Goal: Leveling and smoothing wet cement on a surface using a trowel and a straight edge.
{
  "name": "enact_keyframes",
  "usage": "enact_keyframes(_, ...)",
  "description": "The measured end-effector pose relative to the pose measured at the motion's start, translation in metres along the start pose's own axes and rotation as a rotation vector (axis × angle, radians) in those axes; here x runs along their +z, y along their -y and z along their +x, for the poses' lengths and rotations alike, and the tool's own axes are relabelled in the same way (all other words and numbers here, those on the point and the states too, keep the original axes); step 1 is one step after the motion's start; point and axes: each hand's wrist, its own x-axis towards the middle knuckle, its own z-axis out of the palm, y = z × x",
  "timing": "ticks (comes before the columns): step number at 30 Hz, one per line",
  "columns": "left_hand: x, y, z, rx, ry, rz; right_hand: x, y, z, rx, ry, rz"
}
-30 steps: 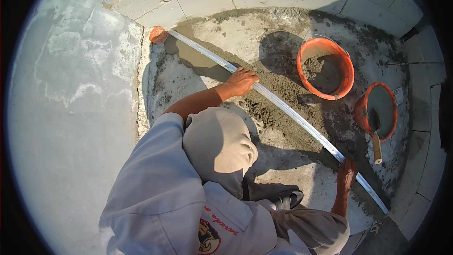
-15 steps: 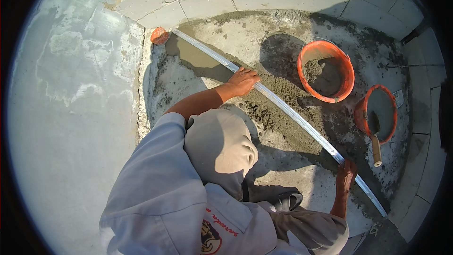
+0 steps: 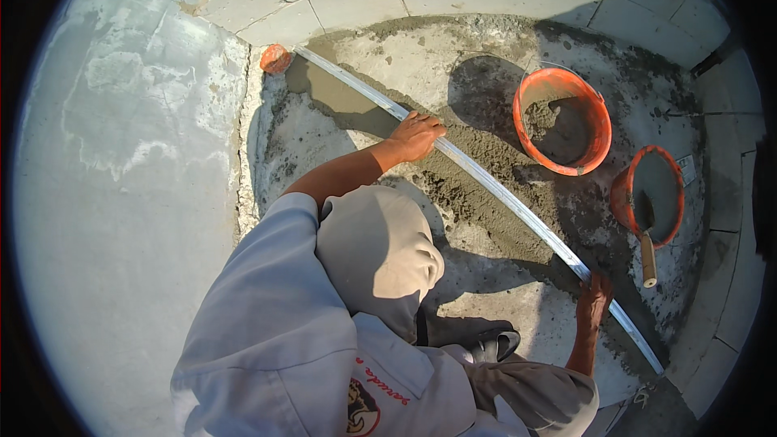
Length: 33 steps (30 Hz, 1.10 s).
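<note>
R hand [image 3: 595,295] clamps the near end of the straightedge [image 3: 494,188], fingers wrapped over its edge. L hand [image 3: 416,134] presses mid-bar, fingers together on top. Bar lies diagonal on wet mortar [image 3: 477,194]. Beyond it: two orange buckets [image 3: 562,120], nearer one w/ trowel [image 3: 647,255]. Far tip near slab edge [image 3: 243,113].

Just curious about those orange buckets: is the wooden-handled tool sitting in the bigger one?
No, the wooden-handled trowel sits in the smaller orange bucket, not the larger bucket beside it.
</note>
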Motion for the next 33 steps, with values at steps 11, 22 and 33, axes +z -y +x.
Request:
enact_keyframes(11,0.01,-0.003,-0.016,0.033,0.022,-0.003,-0.003,-0.005,-0.007,0.009,0.062,0.009)
enact_keyframes(22,0.004,-0.012,-0.021,0.064,0.077,0.014,-0.007,-0.01,-0.015,-0.057,-0.037,0.006)
enact_keyframes(33,-0.002,0.004,-0.005,0.011,0.031,0.025,-0.011,0.008,-0.007,-0.072,-0.079,-0.053)
